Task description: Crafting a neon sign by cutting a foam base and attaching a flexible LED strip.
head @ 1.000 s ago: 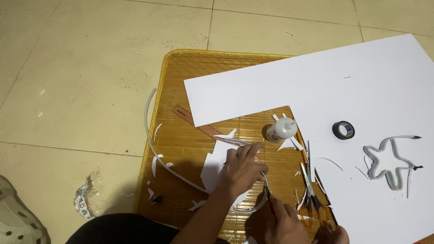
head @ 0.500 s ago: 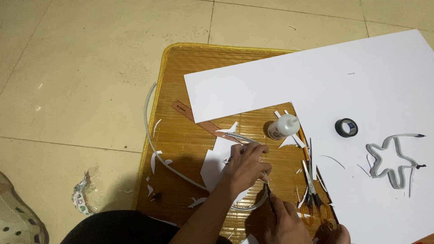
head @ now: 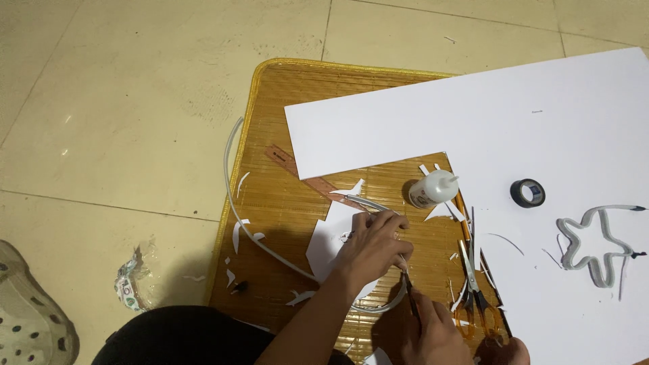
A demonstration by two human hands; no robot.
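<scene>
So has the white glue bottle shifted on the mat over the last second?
No. The white glue bottle lies in the same spot, by the notch in the big white sheet and left of the black tape roll; only the camera drifted.

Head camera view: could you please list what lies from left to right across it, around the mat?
Perforated shoe → crumpled wrapper → white tube → left hand → glue bottle → scissors → black tape roll → star-shaped outline.
</scene>
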